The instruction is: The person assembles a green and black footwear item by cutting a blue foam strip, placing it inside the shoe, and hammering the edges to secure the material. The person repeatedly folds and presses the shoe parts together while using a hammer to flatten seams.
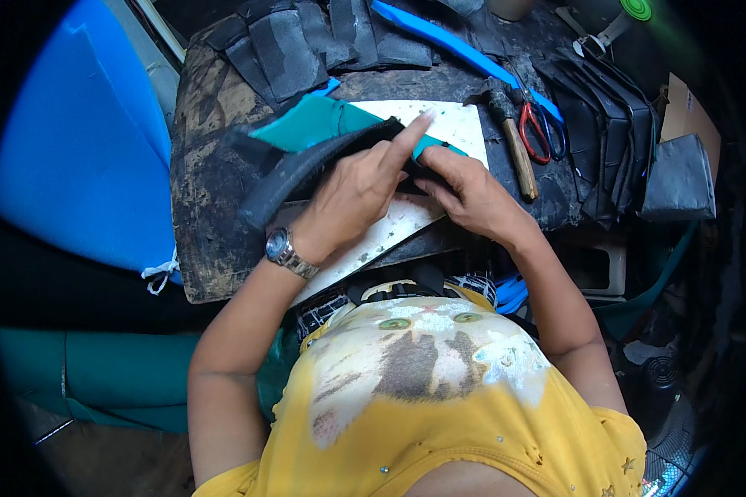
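- The left hand is pressed flat on a black curved strip, with its index finger stretched out along the strip's edge and nothing gripped; if the pressure were eased, the strip could spring up or slide off line.
- The right hand is curled over the strip's far end, where it overlaps a teal sheet; whether its fingers pinch anything cannot be told. The two layers could be shifted against each other by uneven pushing.
- Both pieces lie on a white board, which rests on the stained surface and could be tipped or slid at its near edge.
- A hammer and red-handled scissors lie just beside the right hand and could be knocked by it.
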Demonstrator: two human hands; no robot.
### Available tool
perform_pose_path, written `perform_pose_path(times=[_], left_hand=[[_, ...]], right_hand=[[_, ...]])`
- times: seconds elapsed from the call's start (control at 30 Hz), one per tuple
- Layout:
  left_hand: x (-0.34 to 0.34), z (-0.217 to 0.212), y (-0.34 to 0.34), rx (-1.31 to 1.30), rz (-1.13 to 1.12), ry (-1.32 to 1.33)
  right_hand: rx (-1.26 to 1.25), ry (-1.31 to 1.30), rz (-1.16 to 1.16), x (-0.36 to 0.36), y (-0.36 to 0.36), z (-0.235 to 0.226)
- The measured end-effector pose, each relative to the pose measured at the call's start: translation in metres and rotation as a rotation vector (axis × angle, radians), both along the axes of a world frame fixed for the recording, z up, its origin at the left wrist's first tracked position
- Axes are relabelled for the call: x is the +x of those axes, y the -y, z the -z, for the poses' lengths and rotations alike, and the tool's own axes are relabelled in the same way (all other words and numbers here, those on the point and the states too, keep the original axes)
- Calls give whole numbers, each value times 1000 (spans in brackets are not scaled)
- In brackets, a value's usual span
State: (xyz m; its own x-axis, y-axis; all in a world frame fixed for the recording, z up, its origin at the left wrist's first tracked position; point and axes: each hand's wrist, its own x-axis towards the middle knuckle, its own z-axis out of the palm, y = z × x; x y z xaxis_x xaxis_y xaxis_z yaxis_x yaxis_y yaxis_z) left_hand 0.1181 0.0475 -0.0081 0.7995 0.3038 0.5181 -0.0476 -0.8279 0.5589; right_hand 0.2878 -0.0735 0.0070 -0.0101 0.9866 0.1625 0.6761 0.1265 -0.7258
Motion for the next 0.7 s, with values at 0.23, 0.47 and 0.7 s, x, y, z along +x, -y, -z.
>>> perform_pose_path(times=[0.23, 0.47, 0.7], left_hand=[[10, 10, -19, -64, -46, -84], [9, 25, -8, -178, -223, 34], [14, 18, -14, -73, -362, -64]], right_hand=[[-59, -13, 117, 3, -3, 4], [-112, -71, 178, -2, -11, 0], [-101, 129, 210, 3, -22, 1]])
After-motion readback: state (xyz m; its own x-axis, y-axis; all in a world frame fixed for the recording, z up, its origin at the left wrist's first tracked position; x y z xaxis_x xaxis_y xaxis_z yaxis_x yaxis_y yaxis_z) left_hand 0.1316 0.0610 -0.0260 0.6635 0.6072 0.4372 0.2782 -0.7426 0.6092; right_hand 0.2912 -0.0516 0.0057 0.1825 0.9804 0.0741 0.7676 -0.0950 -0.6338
